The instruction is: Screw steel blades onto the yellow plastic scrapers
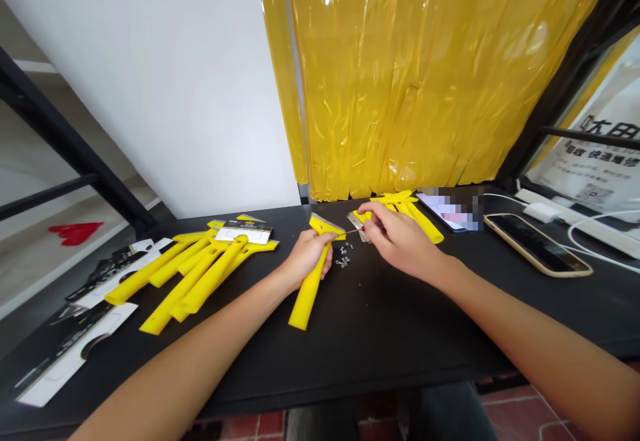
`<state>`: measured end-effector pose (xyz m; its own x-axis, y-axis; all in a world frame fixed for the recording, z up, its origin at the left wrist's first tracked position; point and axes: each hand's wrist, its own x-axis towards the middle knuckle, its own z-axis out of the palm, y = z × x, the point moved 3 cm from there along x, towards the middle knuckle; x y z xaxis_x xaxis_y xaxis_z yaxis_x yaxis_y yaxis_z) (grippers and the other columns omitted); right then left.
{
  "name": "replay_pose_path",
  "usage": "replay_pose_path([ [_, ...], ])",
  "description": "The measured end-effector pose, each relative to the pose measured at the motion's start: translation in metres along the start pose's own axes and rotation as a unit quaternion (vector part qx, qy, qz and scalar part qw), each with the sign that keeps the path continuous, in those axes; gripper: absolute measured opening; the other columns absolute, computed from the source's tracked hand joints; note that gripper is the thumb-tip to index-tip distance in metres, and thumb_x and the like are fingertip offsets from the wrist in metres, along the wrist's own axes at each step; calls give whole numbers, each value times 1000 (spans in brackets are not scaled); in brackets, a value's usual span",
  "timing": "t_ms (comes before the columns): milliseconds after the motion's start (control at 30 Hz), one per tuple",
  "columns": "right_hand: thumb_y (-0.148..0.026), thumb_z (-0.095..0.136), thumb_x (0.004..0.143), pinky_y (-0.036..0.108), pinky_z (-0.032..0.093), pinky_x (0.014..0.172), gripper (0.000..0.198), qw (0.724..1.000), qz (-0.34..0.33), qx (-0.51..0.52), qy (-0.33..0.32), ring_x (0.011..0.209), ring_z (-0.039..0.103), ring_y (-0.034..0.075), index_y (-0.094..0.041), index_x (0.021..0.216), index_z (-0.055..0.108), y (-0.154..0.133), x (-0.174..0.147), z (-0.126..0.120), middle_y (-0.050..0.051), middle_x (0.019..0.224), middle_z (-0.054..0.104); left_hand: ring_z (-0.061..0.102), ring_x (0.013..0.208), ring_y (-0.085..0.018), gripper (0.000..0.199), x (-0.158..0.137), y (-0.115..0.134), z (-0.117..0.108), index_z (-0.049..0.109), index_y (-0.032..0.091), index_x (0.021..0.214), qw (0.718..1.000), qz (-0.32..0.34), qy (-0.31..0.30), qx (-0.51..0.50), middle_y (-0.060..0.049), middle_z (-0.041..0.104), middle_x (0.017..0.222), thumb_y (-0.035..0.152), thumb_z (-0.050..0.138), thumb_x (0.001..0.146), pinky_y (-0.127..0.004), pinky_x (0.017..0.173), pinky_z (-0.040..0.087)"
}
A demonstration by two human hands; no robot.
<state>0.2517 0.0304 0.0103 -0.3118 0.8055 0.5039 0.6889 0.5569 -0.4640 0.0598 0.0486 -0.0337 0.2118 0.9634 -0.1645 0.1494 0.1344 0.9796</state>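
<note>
My left hand (pixel 306 258) is closed around a yellow scraper (pixel 305 301), its handle slanting down toward me and its wide head at the top. Between the fingertips of my right hand (pixel 397 238) is a thin screwdriver (pixel 355 231); its shaft reaches left to the scraper's head. Several small metal screws or nuts (pixel 345 260) lie loose on the table just below the shaft. Flat metal blades (pixel 354 218) rest behind it, partly covered by my right hand. More yellow scrapers (pixel 426 223) lie behind that hand.
Left on the black table (pixel 390 348) is a pile of yellow scrapers (pixel 200 274) with a card on top, beside black-and-white packaging cards (pixel 75 354). At right lie two phones (pixel 537 242) (pixel 447 213), white cables and a power strip (pixel 585 221). A yellow plastic curtain (pixel 400 81) hangs behind.
</note>
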Motion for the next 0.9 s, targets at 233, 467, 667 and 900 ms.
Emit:
replay_pose_path([
  [233, -30, 46, 97, 32, 45, 67, 32, 999, -6, 37, 4, 74, 64, 19, -23, 128, 53, -2, 1, -1, 6, 92, 69, 41, 29, -12, 44, 1, -1, 0, 50, 19, 49, 1000, -5, -15, 3, -1, 45, 38, 37, 53, 90, -23, 30, 33],
  [467, -36, 43, 101, 32, 44, 68, 24, 1000, -16, 27, 1, 73, 63, 19, -23, 111, 60, -2, 0, -5, 4, 85, 70, 42, 30, -12, 43, -1, 0, -1, 51, 19, 50, 998, -31, -49, -27, -1, 45, 39, 38, 55, 89, -23, 30, 33],
  [667, -27, 49, 95, 29, 43, 66, 29, 999, -25, 42, 18, 71, 62, 17, -23, 123, 56, -3, 0, -7, 4, 91, 69, 39, 28, -12, 50, -1, -1, 0, 52, 18, 46, 992, -84, -83, -39, -3, 43, 34, 40, 52, 91, -23, 30, 30],
  [900, -33, 47, 99, 29, 42, 64, 22, 999, -13, 50, 16, 66, 60, 17, -23, 113, 61, -2, 1, -9, 0, 75, 65, 38, 27, -12, 54, 0, 2, 1, 50, 18, 44, 981, -140, -124, -44, -5, 42, 33, 39, 47, 93, -22, 29, 28],
])
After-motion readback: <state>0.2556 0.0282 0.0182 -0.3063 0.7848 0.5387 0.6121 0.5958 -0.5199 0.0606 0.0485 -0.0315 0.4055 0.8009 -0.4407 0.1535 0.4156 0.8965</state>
